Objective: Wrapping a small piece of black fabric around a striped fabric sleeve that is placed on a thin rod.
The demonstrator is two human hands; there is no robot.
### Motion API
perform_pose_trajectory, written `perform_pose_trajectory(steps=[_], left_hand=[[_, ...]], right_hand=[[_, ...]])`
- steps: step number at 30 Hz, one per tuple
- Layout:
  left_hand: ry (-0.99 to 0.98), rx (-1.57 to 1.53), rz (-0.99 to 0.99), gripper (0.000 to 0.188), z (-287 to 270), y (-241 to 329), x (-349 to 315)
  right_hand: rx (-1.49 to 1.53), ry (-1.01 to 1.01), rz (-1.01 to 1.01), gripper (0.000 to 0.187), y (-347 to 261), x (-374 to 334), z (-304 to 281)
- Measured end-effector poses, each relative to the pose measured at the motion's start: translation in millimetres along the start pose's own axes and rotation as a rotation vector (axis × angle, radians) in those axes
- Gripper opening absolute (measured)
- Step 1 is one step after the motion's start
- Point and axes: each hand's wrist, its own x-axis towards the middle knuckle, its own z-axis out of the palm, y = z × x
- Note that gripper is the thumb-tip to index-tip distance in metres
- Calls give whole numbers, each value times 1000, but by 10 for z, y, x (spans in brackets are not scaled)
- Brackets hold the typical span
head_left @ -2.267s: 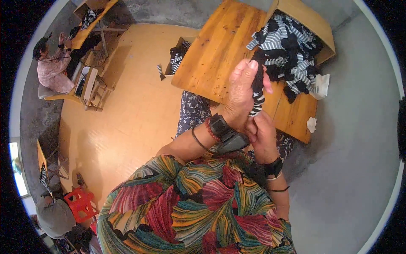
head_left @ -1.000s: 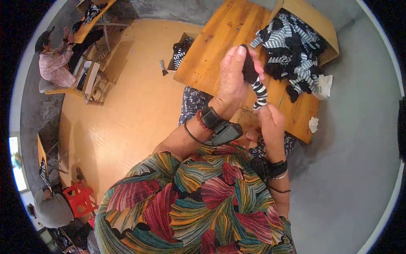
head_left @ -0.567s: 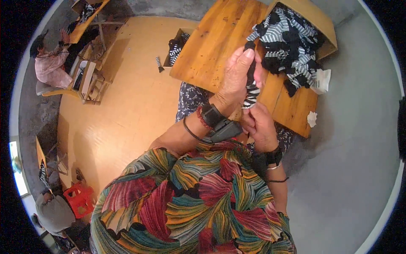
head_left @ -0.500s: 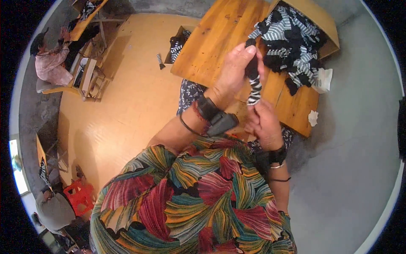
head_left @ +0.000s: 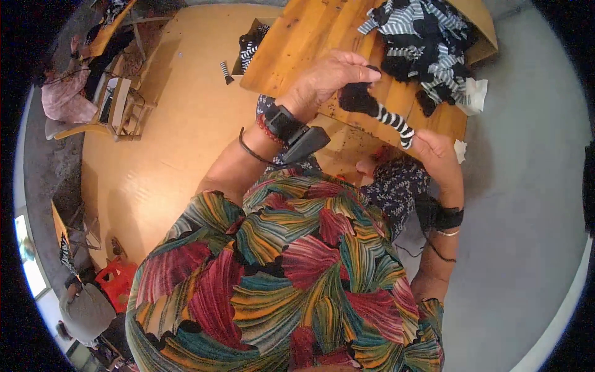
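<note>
A small black sock with a black-and-white striped cuff is stretched between my two hands, over the near edge of the wooden table. My left hand pinches the black foot end between thumb and fingers. Lower and to the right, my right hand grips the end of the striped cuff. Beyond them a heap of black and striped socks lies on the table, spilling from a cardboard box on its side.
The wooden table reaches across the top. A white paper piece sits at its right edge. Left of the table, a floor box holds striped socks, with one sock beside it. Two people sit at far left, near a red plastic stool.
My hands have moved apart, the right one going right and the left one slightly left. The sock, which hung nearly vertical, now slants down to the right and is pulled out longer.
</note>
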Motion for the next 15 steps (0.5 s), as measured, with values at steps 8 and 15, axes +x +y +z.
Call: perform_pose_trajectory(steps=[8, 15], left_hand=[[-39, -291, -125, 13, 170, -500, -47], [38, -145, 147, 26, 82, -219, 9]], right_hand=[[320, -176, 211, 26, 1, -25, 205], [713, -51, 414, 26, 88, -174, 603]])
